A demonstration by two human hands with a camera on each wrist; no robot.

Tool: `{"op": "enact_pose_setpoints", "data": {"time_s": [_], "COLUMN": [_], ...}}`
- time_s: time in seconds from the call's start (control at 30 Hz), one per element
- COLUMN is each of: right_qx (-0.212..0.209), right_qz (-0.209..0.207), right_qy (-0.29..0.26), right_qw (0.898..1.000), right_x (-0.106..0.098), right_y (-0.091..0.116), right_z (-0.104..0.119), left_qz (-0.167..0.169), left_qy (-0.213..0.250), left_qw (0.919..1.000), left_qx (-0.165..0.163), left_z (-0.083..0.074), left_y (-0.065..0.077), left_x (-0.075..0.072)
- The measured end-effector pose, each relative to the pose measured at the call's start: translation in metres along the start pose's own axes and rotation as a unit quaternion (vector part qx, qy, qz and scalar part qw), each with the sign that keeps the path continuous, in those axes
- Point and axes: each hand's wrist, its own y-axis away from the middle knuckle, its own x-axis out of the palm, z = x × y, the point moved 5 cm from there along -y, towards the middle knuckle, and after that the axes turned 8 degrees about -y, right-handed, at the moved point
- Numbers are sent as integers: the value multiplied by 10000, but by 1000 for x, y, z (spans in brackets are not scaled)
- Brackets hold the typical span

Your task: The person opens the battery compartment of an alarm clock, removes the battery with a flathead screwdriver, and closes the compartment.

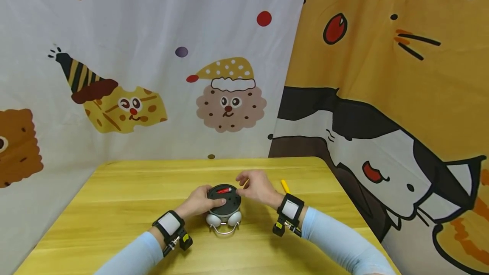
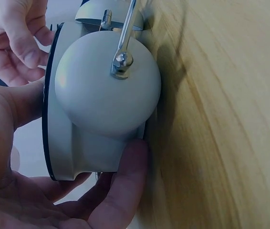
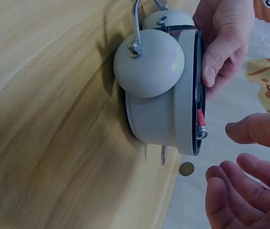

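A white twin-bell alarm clock [image 1: 235, 210] lies on the table with its black back [image 1: 219, 210] facing up and its bells towards me. My left hand [image 1: 198, 203] grips its side, thumb over the back and fingers curled around the white case [image 2: 97, 152]. A red battery [image 1: 223, 190] sits in the back; in the right wrist view the battery [image 3: 201, 125] has its silver end tilted up out of the slot. My right hand [image 1: 257, 186] hovers just right of the clock, fingers loosely bent and apart from the battery, with nothing between them.
A yellow stick-shaped thing [image 1: 285, 186] lies on the wooden table [image 1: 126, 190] beyond my right wrist, which partly hides it. Behind the table's far edge hangs a printed cloth [image 1: 153, 20] with cartoon figures.
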Motion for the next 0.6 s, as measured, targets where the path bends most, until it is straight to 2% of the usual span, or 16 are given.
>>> {"op": "enact_pose_setpoints", "data": {"time_s": [0.6], "right_qx": [-37], "right_qz": [206], "right_qy": [428], "right_qw": [9989], "right_x": [17], "right_y": [-3], "right_z": [-5], "left_qz": [43], "left_qy": [-14], "left_qw": [10000], "left_qx": [-63], "left_z": [1], "left_y": [1], "left_x": [1]}}
